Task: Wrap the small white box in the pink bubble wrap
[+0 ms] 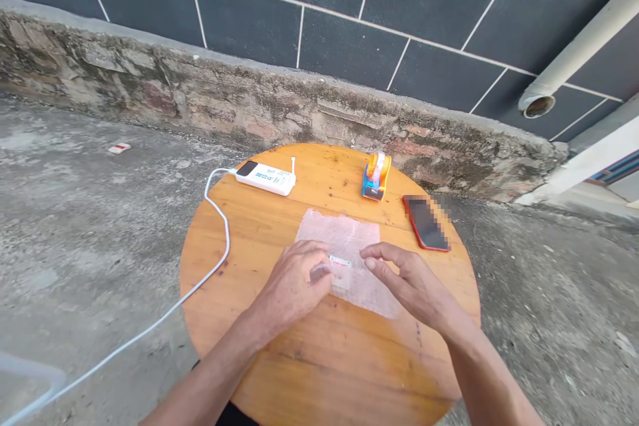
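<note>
A pink sheet of bubble wrap (329,226) lies spread over the middle of a round wooden table (279,373). On it is a small clear plastic packet (341,275) with a white strip and red print along its top. My left hand (302,279) curls its thumb and fingers around the packet's left edge; the fingertips are partly hidden. Over the right part of the wrap hovers my right hand (407,273), thumb and index finger slightly apart with nothing visible between them.
A white power bank-like device (267,178) with a white cable (227,233) sits at the table's back left. An orange and blue tape dispenser (375,176) stands at the back, and a red-edged phone (426,223) lies at the right. Behind is a stone-based wall (279,113).
</note>
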Available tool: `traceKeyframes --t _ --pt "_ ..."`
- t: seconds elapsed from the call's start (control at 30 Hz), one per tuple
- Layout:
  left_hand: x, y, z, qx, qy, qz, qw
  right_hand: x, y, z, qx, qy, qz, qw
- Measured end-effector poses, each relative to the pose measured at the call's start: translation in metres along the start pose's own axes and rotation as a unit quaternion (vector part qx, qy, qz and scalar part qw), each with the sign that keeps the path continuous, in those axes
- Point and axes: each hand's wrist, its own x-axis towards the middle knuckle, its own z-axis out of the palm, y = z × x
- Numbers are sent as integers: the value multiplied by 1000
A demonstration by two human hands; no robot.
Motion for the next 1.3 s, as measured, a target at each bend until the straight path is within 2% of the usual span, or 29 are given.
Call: traceKeyframes --t 0.13,0.23,0.43,0.63,0.73,1.0,1.2,1.3 --pt "2 -2 4 -34 3 -15 999 7 -1 0 -2 -50 -35 998" --pt "4 -1 7 -63 3 -22 998 8 -4 1 6 -54 -61 997" --pt "5 0 12 -109 -1 -67 992 3 -5 1 32 -76 -34 996" --pt "6 -3 14 -129 2 -110 985 0 2 4 7 -78 4 997" --pt "6 -3 14 -138 -1 -123 983 6 4 9 8 -86 -5 996" --pt "7 0 12 -145 2 -135 980 8 16 34 -5 -10 -5 1000" --pt "7 1 11 -129 5 -136 982 8 24 36 -58 25 -3 998" --pt "8 1 11 -112 7 -133 985 -1 17 35 -112 97 -41 988"
